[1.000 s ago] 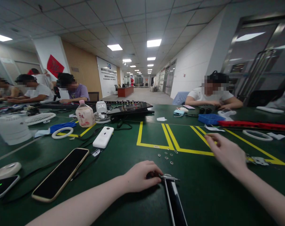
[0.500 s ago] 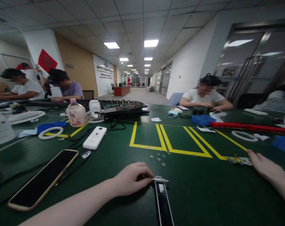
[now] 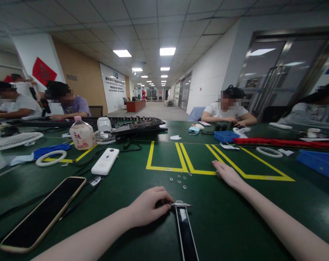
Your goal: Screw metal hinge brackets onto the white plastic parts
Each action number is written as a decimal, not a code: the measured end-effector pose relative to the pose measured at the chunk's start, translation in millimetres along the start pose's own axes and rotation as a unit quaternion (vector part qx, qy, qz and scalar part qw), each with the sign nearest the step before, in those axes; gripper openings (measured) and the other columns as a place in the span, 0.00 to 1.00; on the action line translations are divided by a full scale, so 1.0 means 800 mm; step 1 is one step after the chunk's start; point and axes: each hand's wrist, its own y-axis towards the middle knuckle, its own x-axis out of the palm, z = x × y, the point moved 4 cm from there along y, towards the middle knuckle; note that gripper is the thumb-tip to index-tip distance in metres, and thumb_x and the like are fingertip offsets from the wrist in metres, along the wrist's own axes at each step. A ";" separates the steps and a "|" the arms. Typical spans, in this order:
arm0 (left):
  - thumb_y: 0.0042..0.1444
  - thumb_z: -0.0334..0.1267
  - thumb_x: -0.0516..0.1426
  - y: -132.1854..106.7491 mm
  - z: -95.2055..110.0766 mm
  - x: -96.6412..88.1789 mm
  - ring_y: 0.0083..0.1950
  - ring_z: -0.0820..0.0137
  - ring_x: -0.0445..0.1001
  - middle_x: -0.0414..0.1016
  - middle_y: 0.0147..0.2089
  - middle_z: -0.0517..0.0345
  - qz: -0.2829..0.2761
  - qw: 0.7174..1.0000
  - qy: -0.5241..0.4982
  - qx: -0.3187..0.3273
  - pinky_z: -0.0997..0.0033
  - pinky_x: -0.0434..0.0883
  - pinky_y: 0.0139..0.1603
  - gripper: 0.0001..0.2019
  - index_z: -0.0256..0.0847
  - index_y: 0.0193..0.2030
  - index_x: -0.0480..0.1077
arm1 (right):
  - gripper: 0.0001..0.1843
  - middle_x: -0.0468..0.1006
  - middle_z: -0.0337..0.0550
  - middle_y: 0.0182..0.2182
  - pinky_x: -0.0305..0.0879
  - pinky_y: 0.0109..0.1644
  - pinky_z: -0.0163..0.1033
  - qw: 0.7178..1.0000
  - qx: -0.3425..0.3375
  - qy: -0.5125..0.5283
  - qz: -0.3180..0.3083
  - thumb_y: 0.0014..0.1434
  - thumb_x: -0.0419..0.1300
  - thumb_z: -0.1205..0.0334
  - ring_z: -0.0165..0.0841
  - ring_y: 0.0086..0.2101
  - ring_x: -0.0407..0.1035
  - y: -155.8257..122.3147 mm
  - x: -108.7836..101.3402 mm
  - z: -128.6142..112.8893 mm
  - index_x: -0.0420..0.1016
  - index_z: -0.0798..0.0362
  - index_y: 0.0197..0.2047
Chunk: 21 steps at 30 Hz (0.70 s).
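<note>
My left hand pinches the end of a thin metal rod between thumb and fingers. This rod crosses the top of a long metal-edged frame with a dark strip, which runs down to the bottom edge of the view. My right hand is low over the table by the yellow tape, palm down, fingers pointing forward and left. A bit of grey metal shows under its fingers; most of what it holds is hidden. Several small metal washers lie loose between the two hands.
A phone and a white power bank lie to the left, with black cables around them. Behind them stands a pink-capped bottle. Yellow tape marks the green table. Blue trays stand at right; people sit across the table.
My right hand has moved left from the far right. The metal pieces beside it have left their former spot. My left hand keeps its pinch on the rod; the view has shifted slightly.
</note>
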 end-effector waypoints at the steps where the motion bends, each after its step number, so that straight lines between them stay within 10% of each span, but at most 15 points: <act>1: 0.61 0.32 0.56 0.000 0.001 0.000 0.45 0.67 0.72 0.74 0.44 0.54 0.000 1.000 0.001 0.000 0.66 0.69 0.46 0.10 0.41 0.47 0.74 | 0.27 0.65 0.54 0.59 0.52 0.66 0.47 1.000 -0.013 0.010 -0.015 0.69 0.47 0.49 0.44 0.60 0.59 -0.002 0.013 -0.017 0.73 0.59 0.57; 11: 0.61 0.33 0.55 0.001 0.000 0.001 0.44 0.67 0.72 0.74 0.43 0.54 -0.002 1.000 0.006 0.004 0.67 0.69 0.46 0.09 0.41 0.47 0.74 | 0.28 0.66 0.47 0.60 0.46 0.69 0.47 0.979 -0.143 0.116 -0.092 0.67 0.47 0.44 0.40 0.61 0.56 -0.060 0.088 -0.131 0.76 0.55 0.55; 21: 0.60 0.31 0.55 -0.001 -0.005 0.002 0.45 0.66 0.72 0.74 0.44 0.54 0.006 0.999 0.026 0.023 0.67 0.69 0.47 0.09 0.40 0.46 0.73 | 0.31 0.74 0.53 0.50 0.65 0.56 0.42 0.978 -0.053 0.200 0.002 0.69 0.38 0.49 0.39 0.51 0.69 -0.055 0.055 -0.112 0.74 0.62 0.53</act>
